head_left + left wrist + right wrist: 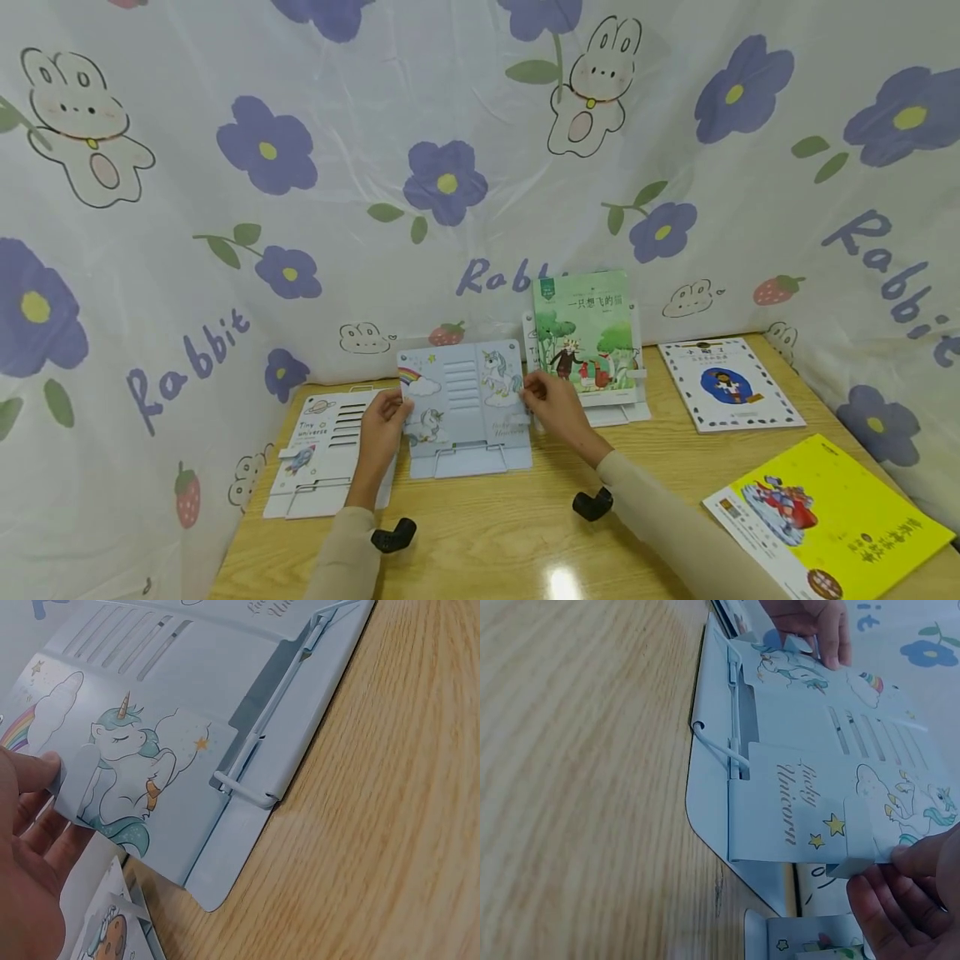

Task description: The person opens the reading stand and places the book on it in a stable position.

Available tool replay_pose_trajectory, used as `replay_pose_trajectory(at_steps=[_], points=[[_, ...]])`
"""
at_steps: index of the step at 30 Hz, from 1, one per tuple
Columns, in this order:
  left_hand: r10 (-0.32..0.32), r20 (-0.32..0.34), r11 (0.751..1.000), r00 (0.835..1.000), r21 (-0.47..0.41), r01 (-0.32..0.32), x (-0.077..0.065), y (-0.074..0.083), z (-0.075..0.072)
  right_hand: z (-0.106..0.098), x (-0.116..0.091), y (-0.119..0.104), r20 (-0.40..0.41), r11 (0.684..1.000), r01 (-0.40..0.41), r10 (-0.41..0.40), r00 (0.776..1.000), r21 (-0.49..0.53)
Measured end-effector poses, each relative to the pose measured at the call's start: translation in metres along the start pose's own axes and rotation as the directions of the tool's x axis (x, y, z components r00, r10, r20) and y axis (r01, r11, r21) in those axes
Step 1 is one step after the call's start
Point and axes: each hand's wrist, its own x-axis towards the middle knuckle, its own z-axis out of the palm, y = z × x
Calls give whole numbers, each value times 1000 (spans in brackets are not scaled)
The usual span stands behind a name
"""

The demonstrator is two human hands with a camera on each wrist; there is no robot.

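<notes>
A pale book stand (pixel 461 421) printed with unicorns and a rainbow stands tilted back on its base, with slots down its middle and a wire rest along the bottom. My left hand (pixel 384 423) pinches its left edge, the thumb in front beside a side clip (pixel 77 780) and the fingers behind. On the opposite edge, my right hand (pixel 558 408) pinches the panel near the other side clip (pixel 855 836). The fingers of the right hand (pixel 907 900) go partly behind the edge. No book lies on this stand.
Left of it lies a "Tiny universe" book stand (pixel 322 442). A green picture book (pixel 592 333) leans on another stand at the right. Farther right are a white book (pixel 731 383) and a yellow book (pixel 832 517) on the wooden table (pixel 480 533). A patterned curtain (pixel 360 250) hangs behind.
</notes>
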Motion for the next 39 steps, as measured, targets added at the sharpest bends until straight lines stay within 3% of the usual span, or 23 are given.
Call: replay_pose_trajectory(at_steps=[5,6,14,23,32,39], points=[[-17,0,999,1000,37,17,6,1,5,0,8,1,-20,999,3,-3,1000,-48],[-11,-7,999,1000,38,11,9,-4,6,0,9,1,-26,999,7,-8,1000,-52],[7,-33,1000,999,14,-7,19,-7,12,2,19,0,-54,993,-5,-1,999,-120],[-18,-15,998,1000,61,18,28,-6,15,1,28,-8,-56,982,-47,37,998,-180],[-35,-13,996,999,79,36,39,-3,18,1,33,-11,-79,962,-2,-21,997,-271],[-39,-28,997,999,61,41,42,-5,18,2,38,-13,-69,953,-21,0,998,-302]])
